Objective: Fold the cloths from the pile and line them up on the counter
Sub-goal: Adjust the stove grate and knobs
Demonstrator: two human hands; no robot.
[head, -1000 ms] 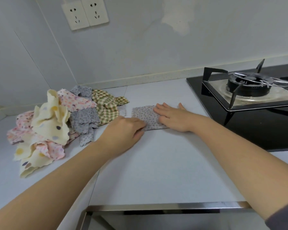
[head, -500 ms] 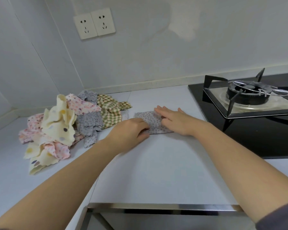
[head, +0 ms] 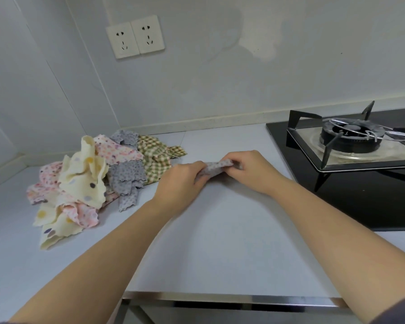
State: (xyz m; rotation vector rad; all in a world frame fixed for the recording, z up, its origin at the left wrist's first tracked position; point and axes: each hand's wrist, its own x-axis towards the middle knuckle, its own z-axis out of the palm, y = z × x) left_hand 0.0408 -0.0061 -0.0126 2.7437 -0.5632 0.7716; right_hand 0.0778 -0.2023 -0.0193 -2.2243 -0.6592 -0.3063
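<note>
Grey dotted cloth (head: 214,168): bunched between both hands, low over the counter (head: 220,230), a short way left of the stove (head: 351,141); contact between its lower edge and the counter impossible to tell.
Left hand (head: 180,181): fingers curled, pinching the cloth's end farther from the stove, knuckles up.
Right hand (head: 250,169): fingers curled round the cloth's end nearer the stove, thumb side tucked against the fabric.
Pile (head: 91,178): loose, unfolded cloths heaped well left of the stove, near the corner of the walls; cream with large dots on top, pink floral beneath and at the front, grey dotted in the middle, green-and-yellow check on the side facing the stove.
Counter: pale grey, matte, bare between the forearms, left of the stove.
Stove: black glass top, one dark burner under a black pan support, set into the counter on the right.
Sockets (head: 136,38): two white plates side by side, high on the wall, well left of the stove.
Steel strip (head: 220,298): bright band along the counter's near edge, in front of and left of the stove.
</note>
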